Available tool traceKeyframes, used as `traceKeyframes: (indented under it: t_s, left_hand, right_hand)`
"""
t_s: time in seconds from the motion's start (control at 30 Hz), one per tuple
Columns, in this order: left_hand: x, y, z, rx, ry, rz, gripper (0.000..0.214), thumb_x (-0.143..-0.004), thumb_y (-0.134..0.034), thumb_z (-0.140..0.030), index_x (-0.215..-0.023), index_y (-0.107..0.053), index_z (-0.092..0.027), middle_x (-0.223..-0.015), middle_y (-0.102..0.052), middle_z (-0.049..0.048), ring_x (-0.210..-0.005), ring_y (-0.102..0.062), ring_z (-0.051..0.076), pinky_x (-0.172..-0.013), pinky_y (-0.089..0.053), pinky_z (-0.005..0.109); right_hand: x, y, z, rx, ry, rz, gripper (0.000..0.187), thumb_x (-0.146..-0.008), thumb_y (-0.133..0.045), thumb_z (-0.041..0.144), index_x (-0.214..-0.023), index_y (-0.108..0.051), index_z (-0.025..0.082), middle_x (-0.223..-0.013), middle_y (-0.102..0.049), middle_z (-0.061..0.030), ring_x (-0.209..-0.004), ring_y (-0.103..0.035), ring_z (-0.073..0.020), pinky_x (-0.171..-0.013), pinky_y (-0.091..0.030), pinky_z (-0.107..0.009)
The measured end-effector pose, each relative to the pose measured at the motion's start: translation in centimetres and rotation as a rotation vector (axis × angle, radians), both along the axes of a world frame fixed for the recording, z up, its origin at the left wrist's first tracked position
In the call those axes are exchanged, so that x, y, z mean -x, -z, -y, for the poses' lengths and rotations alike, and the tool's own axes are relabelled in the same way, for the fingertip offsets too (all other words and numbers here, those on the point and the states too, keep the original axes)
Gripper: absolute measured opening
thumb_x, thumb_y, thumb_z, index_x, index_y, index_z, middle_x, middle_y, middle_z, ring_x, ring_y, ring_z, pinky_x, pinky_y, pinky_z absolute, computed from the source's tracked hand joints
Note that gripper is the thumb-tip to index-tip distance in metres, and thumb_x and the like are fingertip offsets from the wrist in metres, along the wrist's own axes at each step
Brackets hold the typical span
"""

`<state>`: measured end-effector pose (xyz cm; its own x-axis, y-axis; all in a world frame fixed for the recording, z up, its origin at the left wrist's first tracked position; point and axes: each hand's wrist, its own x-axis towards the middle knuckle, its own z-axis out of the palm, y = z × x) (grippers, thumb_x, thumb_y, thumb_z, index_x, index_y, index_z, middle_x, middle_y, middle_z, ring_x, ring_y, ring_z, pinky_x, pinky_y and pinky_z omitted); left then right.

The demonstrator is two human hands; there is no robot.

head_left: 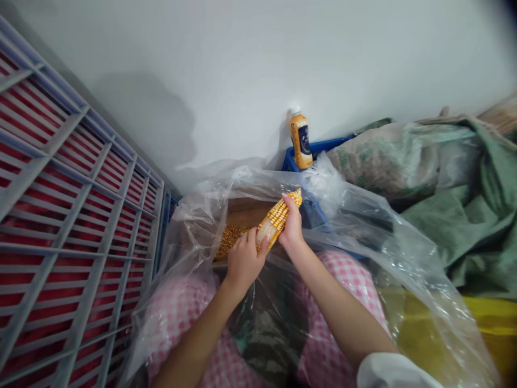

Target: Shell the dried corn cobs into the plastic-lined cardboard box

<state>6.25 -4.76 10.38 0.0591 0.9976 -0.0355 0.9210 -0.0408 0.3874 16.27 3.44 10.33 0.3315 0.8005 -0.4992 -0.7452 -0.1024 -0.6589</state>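
Note:
An ear of corn [278,216] is held at a slant over a box lined with a clear plastic sheet [355,210]. Yellow kernels still cover its upper end, while a pale bare patch of cob shows lower down. My right hand [293,223] wraps round the upper part, thumb along the ear. Closed on the lower end is my left hand [245,257], its thumb against the bare patch. Loose corn kernels [230,237] lie in a heap in the box, just beyond my left hand.
A tall grey-blue plastic crate [91,178] with red showing through its slats stands at the left. An orange bottle [301,139] rests by a blue crate [315,213] against the white wall. Sacks and green cloth [472,226] are piled right, above a yellow surface [456,323].

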Motion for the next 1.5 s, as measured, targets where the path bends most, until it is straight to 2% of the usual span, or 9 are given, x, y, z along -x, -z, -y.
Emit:
traceKeyframes:
  t_s: [0.27, 0.5, 0.73, 0.87, 1.0, 1.1, 1.23, 1.37, 1.5]
  left_hand:
    - [0.9, -0.1, -0.8, 0.077, 0.008, 0.107, 0.043, -0.095, -0.024, -0.034, -0.105, -0.062, -0.018, -0.101, -0.07, 0.0096, -0.094, -0.065, 0.023, -0.075, -0.044, 0.03]
    - [2.7, 1.4, -3.2, 0.142, -0.096, 0.332, 0.05, -0.094, -0.025, -0.039, -0.082, -0.067, -0.016, -0.084, -0.072, 0.0101, -0.081, -0.067, 0.019, -0.072, -0.045, 0.026]
    - [5.3, 0.9, -5.0, -0.109, -0.291, 0.307, 0.035, -0.093, -0.031, -0.03, -0.107, -0.06, -0.016, -0.099, -0.07, 0.0108, -0.095, -0.064, 0.021, -0.082, -0.045, 0.031]
    - [4.0, 0.3, -3.6, -0.071, -0.149, 0.364, 0.043, -0.094, -0.024, -0.038, -0.109, -0.059, -0.017, -0.104, -0.069, 0.009, -0.099, -0.063, 0.02, -0.085, -0.045, 0.03]
    - [0.9, 0.4, -1.2, -0.069, -0.043, 0.103, 0.054, -0.088, -0.037, -0.053, -0.124, -0.049, -0.015, -0.116, -0.061, 0.013, -0.107, -0.058, 0.025, -0.086, -0.045, 0.033]
    - [-0.4, 0.8, -0.8, -0.07, -0.074, -0.087, 0.054, -0.088, -0.034, -0.055, -0.115, -0.054, -0.013, -0.105, -0.062, 0.0138, -0.099, -0.06, 0.027, -0.078, -0.046, 0.033]
    - [-0.3, 1.2, -1.3, -0.008, -0.022, -0.122, 0.045, -0.094, -0.024, -0.043, -0.097, -0.059, -0.016, -0.095, -0.063, 0.0105, -0.086, -0.062, 0.023, -0.07, -0.044, 0.03]
    - [0.3, 1.7, -1.7, 0.033, -0.015, -0.042, 0.045, -0.095, -0.023, -0.039, -0.091, -0.061, -0.017, -0.091, -0.066, 0.0099, -0.082, -0.064, 0.02, -0.067, -0.042, 0.027]
    - [2.0, 2.1, -3.2, 0.098, -0.116, 0.185, 0.056, -0.095, -0.017, -0.041, -0.075, -0.063, -0.016, -0.078, -0.069, 0.01, -0.075, -0.065, 0.019, -0.067, -0.042, 0.026]
  right_hand:
    - [0.1, 0.6, -0.1, 0.024, 0.055, 0.078, 0.028, -0.055, -0.071, 0.031, -0.074, -0.054, 0.018, -0.057, -0.05, 0.0075, -0.052, -0.047, -0.0096, -0.052, -0.038, -0.024]
    - [0.2, 1.1, 0.2, 0.069, -0.001, 0.022, 0.027, -0.056, -0.07, 0.032, -0.071, -0.053, 0.019, -0.053, -0.047, 0.0078, -0.049, -0.046, -0.0096, -0.048, -0.038, -0.023]
    - [0.0, 1.1, -0.1, 0.083, 0.104, 0.033, 0.031, -0.057, -0.07, 0.034, -0.08, -0.058, 0.017, -0.062, -0.055, 0.0056, -0.059, -0.053, -0.0117, -0.055, -0.044, -0.024]
    - [-0.1, 0.9, -0.2, 0.081, 0.111, 0.028, 0.034, -0.057, -0.071, 0.035, -0.083, -0.059, 0.016, -0.066, -0.058, 0.0044, -0.062, -0.054, -0.0123, -0.058, -0.046, -0.025]
    - [-0.1, 0.8, -0.3, 0.065, 0.129, 0.055, 0.033, -0.058, -0.071, 0.037, -0.081, -0.058, 0.017, -0.065, -0.056, 0.0051, -0.06, -0.053, -0.0119, -0.058, -0.045, -0.025]
    - [0.1, 1.0, -0.3, 0.064, 0.116, 0.089, 0.033, -0.058, -0.071, 0.038, -0.08, -0.057, 0.018, -0.062, -0.053, 0.006, -0.058, -0.051, -0.0118, -0.057, -0.044, -0.025]
    - [0.3, 1.6, -0.3, 0.068, 0.142, 0.162, 0.031, -0.057, -0.07, 0.035, -0.079, -0.057, 0.018, -0.062, -0.053, 0.0061, -0.059, -0.05, -0.0118, -0.057, -0.043, -0.025]
    - [0.4, 2.0, -0.2, 0.042, 0.139, 0.169, 0.028, -0.055, -0.07, 0.032, -0.076, -0.055, 0.019, -0.059, -0.051, 0.0069, -0.057, -0.048, -0.0113, -0.055, -0.041, -0.025]
    - [0.3, 2.2, 0.0, 0.021, 0.106, 0.155, 0.028, -0.055, -0.069, 0.032, -0.075, -0.054, 0.019, -0.059, -0.05, 0.0074, -0.055, -0.047, -0.0105, -0.054, -0.04, -0.024]
